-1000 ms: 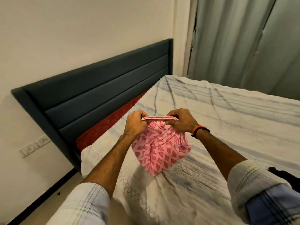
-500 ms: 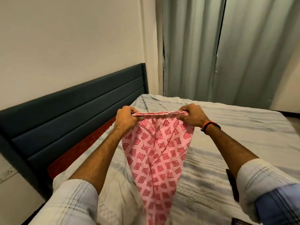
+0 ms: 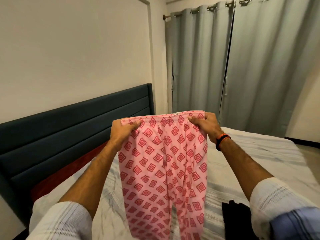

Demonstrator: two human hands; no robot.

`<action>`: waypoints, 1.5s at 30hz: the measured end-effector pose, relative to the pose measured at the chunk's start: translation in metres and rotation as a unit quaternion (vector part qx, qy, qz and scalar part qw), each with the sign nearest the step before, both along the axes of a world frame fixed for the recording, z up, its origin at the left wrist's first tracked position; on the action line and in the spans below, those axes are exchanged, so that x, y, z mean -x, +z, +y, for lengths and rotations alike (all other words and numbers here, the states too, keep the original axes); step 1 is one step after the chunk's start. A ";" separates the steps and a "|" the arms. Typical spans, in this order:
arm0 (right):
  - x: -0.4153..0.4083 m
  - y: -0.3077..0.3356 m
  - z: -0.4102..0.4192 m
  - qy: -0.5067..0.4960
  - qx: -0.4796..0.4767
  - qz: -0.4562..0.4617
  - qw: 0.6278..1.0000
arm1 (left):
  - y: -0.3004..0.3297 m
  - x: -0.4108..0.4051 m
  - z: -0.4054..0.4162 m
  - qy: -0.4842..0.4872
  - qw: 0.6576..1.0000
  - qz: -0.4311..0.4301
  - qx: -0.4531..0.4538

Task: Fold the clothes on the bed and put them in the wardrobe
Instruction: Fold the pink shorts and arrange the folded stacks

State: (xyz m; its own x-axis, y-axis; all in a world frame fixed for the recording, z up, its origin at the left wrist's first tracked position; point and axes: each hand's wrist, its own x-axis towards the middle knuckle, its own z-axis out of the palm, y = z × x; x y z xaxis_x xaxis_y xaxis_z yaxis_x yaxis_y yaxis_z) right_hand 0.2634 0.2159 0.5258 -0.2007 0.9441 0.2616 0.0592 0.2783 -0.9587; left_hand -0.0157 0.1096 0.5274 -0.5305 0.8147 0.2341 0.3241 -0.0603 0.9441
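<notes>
Pink pyjama trousers point(image 3: 162, 170) with a red diamond print hang in the air above the bed point(image 3: 259, 163). My left hand point(image 3: 123, 130) pinches the left end of the elastic waistband. My right hand point(image 3: 205, 124), with an orange and black band at the wrist, pinches the right end. The waistband is stretched flat between both hands at chest height. The two legs hang straight down and run out of the frame at the bottom. The wardrobe is not in view.
A dark garment point(image 3: 235, 220) lies on the bed's striped grey cover at the lower right. The dark blue headboard point(image 3: 69, 132) stands along the left wall. Grey curtains point(image 3: 242, 66) hang behind the bed.
Both hands have risen and moved apart. The trousers, bunched between my hands a second ago, have unrolled and now hang at full width. The camera has tilted upward.
</notes>
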 end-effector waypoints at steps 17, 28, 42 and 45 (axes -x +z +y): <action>-0.049 0.022 0.010 0.128 0.048 0.079 0.987 | 0.019 -0.010 0.013 -0.179 0.968 -0.171 -0.038; 0.056 0.001 -0.012 -0.166 -0.064 -0.204 0.963 | 0.003 -0.089 0.037 0.083 0.993 0.069 0.047; 0.072 -0.016 -0.020 0.007 -0.073 -0.253 0.965 | -0.016 -0.111 0.047 -0.033 0.999 -0.025 0.035; 0.074 -0.020 -0.019 0.039 -0.069 -0.270 0.960 | -0.018 -0.114 0.042 -0.124 0.983 -0.130 0.042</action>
State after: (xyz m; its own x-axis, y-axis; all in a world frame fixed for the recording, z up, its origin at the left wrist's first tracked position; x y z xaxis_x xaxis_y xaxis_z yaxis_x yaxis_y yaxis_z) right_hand 0.1891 0.1965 0.5059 -0.4111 0.8845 0.2206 0.5100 0.4237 -0.7486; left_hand 0.0983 0.1519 0.5096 -0.3465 0.9370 0.0431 0.0556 -0.0254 0.9981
